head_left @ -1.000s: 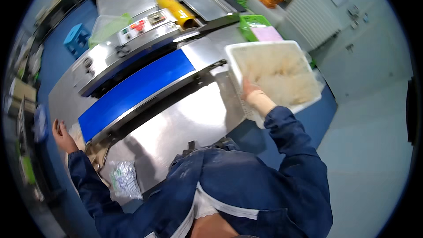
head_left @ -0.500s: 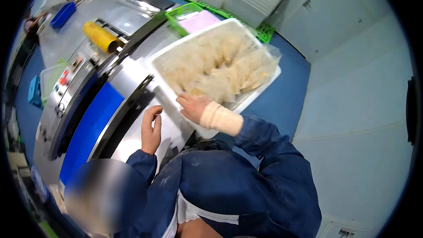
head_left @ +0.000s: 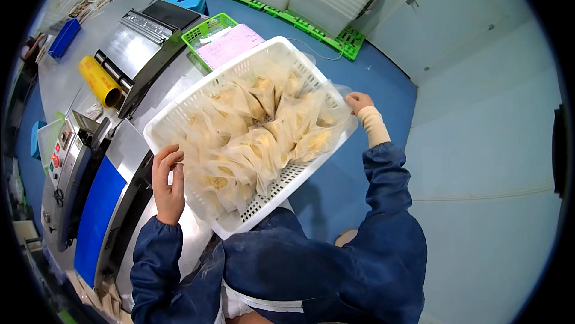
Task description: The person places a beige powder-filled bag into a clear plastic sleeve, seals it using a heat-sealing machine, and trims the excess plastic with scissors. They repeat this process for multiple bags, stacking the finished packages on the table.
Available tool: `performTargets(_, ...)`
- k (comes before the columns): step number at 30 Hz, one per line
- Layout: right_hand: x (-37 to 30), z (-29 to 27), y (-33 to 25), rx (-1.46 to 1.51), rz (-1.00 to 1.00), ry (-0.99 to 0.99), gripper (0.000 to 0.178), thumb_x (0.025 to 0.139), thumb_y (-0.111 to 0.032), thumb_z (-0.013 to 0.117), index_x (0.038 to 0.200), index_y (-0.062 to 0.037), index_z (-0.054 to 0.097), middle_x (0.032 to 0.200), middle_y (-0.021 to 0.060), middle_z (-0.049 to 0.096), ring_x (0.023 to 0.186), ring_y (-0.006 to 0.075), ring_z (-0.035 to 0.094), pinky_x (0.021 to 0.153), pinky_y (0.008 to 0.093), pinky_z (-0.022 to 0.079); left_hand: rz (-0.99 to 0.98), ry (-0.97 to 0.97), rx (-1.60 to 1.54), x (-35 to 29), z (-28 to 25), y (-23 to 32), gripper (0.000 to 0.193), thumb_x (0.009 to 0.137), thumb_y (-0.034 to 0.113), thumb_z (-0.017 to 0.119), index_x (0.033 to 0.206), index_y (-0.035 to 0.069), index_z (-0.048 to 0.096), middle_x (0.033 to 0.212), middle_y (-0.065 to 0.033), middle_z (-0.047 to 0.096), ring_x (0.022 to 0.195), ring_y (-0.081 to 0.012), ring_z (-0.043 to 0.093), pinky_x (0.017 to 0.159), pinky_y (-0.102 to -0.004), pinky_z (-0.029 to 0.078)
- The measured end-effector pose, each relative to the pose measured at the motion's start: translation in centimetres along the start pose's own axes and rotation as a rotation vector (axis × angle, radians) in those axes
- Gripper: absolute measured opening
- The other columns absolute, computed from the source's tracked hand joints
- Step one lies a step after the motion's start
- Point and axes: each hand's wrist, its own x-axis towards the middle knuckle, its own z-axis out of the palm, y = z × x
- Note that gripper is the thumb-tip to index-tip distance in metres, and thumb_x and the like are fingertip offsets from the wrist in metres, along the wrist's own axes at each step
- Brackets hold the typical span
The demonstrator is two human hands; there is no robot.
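A white plastic basket with slotted walls sits tilted across the corner of the steel table, partly beyond its edge. It is filled with translucent bags of pale yellowish contents, standing in rows. My right hand, with a beige cuff at the wrist, has its fingers closed over the basket's right rim, beside a bag corner that sticks out. At the left end of the basket is my left hand, fingers bent and thumb apart, holding nothing. Whether its fingertips touch the rim I cannot tell.
Left of me a blue conveyor belt runs beside a control box with a red button. A yellow film roll lies on the table. Behind the basket are a green basket with pink paper and blue stools.
My right hand has gone from the basket's near side to its right rim. My left hand now sits by the left end. The basket appears further left and nearer in view.
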Motion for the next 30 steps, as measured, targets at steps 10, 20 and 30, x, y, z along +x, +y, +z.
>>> performTargets(10,-0.6,-4.2,-6.9,0.217,-0.179,0.062,0.022,0.079,-0.019,0.050,0.082,-0.0014,0.064,0.075,0.0081,0.063,0.065,0.0169,0.060,0.055,0.0290,0.050,0.026,-0.148,-0.109,3.5,1.3,0.9,0.018,0.082,-0.005,0.046,0.099,0.000,0.053,0.104,-0.0093,0.052,0.085,-0.0164,0.055,0.075,-0.0250,0.044)
performTargets(20,-9.0,-10.1,-23.5,0.010,-0.742,-0.035,0.019,0.083,-0.016,0.052,0.085,0.0009,0.061,0.073,0.0062,0.060,0.066,0.0135,0.056,0.062,0.0242,0.046,0.318,-0.159,-0.066,9.1,0.4,5.5,0.034,0.078,0.003,0.058,0.111,0.004,0.050,0.114,-0.0111,0.051,0.103,-0.0239,0.050,0.087,-0.0298,0.040)
performTargets(30,-14.3,-0.4,-39.7,0.129,-1.151,-0.611,0.020,0.086,-0.016,0.052,0.090,0.0021,0.060,0.081,0.0070,0.060,0.070,0.0113,0.057,0.062,0.0237,0.048,0.394,-0.243,-0.180,11.2,-8.1,8.9,0.020,0.078,0.008,0.060,0.098,0.005,0.058,0.121,-0.0102,0.048,0.112,-0.0221,0.044,0.093,-0.0313,0.035)
